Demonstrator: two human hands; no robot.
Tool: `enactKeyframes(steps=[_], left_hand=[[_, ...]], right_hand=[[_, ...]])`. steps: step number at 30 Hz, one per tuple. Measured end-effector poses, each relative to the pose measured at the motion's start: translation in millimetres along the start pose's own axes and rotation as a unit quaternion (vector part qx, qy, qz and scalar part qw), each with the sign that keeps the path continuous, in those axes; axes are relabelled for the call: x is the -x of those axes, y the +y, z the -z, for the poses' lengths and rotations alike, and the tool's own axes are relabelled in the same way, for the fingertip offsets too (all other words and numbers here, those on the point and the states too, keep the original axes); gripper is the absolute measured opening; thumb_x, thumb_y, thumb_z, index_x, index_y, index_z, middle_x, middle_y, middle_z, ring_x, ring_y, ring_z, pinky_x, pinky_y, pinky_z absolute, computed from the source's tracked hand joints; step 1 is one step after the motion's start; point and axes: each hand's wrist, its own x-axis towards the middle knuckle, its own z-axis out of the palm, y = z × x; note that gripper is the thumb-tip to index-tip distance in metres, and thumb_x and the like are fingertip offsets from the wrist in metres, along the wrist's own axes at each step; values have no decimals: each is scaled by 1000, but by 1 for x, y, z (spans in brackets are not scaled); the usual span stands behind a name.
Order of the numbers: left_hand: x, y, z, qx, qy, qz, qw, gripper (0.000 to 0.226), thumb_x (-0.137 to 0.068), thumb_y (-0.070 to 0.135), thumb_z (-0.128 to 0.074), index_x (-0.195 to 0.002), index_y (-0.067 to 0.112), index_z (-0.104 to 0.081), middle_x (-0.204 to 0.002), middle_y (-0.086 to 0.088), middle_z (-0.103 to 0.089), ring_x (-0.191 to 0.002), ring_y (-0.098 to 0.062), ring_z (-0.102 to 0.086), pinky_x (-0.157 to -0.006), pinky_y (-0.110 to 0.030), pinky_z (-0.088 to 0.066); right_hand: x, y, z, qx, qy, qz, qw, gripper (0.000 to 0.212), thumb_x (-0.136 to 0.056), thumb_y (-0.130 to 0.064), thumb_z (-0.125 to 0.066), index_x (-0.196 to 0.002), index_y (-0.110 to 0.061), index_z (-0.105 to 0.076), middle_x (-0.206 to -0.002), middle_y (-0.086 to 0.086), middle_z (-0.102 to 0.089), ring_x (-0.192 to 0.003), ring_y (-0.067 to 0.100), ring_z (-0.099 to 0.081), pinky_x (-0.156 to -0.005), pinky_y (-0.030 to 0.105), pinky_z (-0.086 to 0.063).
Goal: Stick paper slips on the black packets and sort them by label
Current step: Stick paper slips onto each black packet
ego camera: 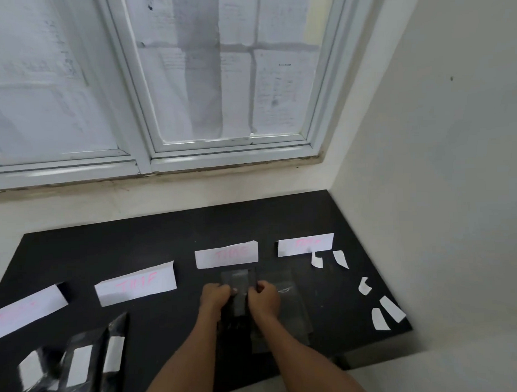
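Both hands meet at the middle of the black table [153,240]. My left hand [215,295] and my right hand [265,298] each pinch an edge of a black packet [239,287] that lies flat below a white label card [226,254]. Several small white paper slips [380,319] are scattered at the right edge of the table. At the front left, a pile of black packets [84,366] carries white slips. The pink writing on the label cards is too blurred to read.
More white label cards lie in a row: the far-left card [24,311], the left-centre card [135,283] and the right card [305,244]. A clear plastic sheet [287,309] lies under my right hand. A window and wall stand behind the table, another wall to the right.
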Motion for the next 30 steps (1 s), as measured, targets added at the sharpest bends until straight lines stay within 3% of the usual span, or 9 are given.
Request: enactKeyframes(steps=[1, 4, 6, 8, 11, 16, 24, 30], left_hand=[[1, 8, -9, 1, -18, -13, 1000, 26, -79, 7, -71, -103, -3, -68, -87, -15, -68, -80, -28, -65, -69, -36, -57], [2, 31, -49, 8, -55, -53, 997, 32, -88, 12, -64, -119, 4, -60, -111, -17, -65, -92, -28, -63, -79, -39, -55], [3, 41, -76, 24, -72, -62, 995, 34, -92, 12, -59, -125, 4, -54, -119, -18, -61, -90, -26, -62, -69, -35, -55], [1, 51, -117, 54, -87, -48, 994, 33, -93, 11, -57, -124, 3, -51, -117, -17, -60, -85, -25, -61, -61, -32, -52], [-2, 61, -157, 105, -97, -17, 990, 28, -92, 5, -57, -118, -2, -55, -115, -22, -63, -86, -30, -63, -67, -37, -54], [-19, 74, -202, 129, -95, 42, 986, 32, -88, 6, -58, -118, -4, -57, -116, -26, -63, -106, -42, -61, -97, -54, -48], [-48, 94, -210, 183, -85, 30, 979, 36, -80, 0, -54, -114, 6, -61, -112, -22, -66, -106, -41, -62, -98, -55, -48], [-60, 106, -203, 195, -80, 34, 977, 35, -79, 2, -54, -112, 11, -64, -108, -17, -68, -98, -36, -63, -89, -44, -53]], right_hand=[[-7, -1, 11, -10, 9, 1, 1000, 26, -86, -21, -58, -107, -11, -70, -107, 7, -71, -100, 25, -65, -81, 27, -47], [-34, 5, 46, -41, 24, -4, 999, 24, -85, -20, -59, -106, -14, -69, -107, 5, -71, -98, 22, -65, -85, 30, -51], [-50, 12, 67, -59, 31, -5, 998, 22, -86, -19, -60, -106, -14, -69, -106, 5, -71, -94, 18, -64, -83, 29, -51], [-75, 25, 96, -70, 52, -9, 996, 20, -88, -19, -59, -105, -13, -69, -106, 5, -70, -95, 18, -63, -83, 26, -49], [-105, 41, 130, -66, 79, -27, 994, 20, -90, -17, -55, -102, -10, -69, -107, 8, -70, -102, 24, -63, -86, 26, -45], [-163, 68, 174, -3, 75, -83, 994, 27, -87, -11, -54, -110, -11, -68, -119, 7, -67, -114, 25, -59, -94, 26, -43], [-217, 68, 164, 30, 10, -59, 998, 37, -88, -10, -57, -124, -12, -60, -127, 8, -62, -121, 26, -55, -101, 28, -41], [-234, 64, 148, 47, 14, -78, 996, 27, -87, -5, -57, -112, -10, -65, -118, 9, -64, -110, 27, -59, -91, 29, -47]])
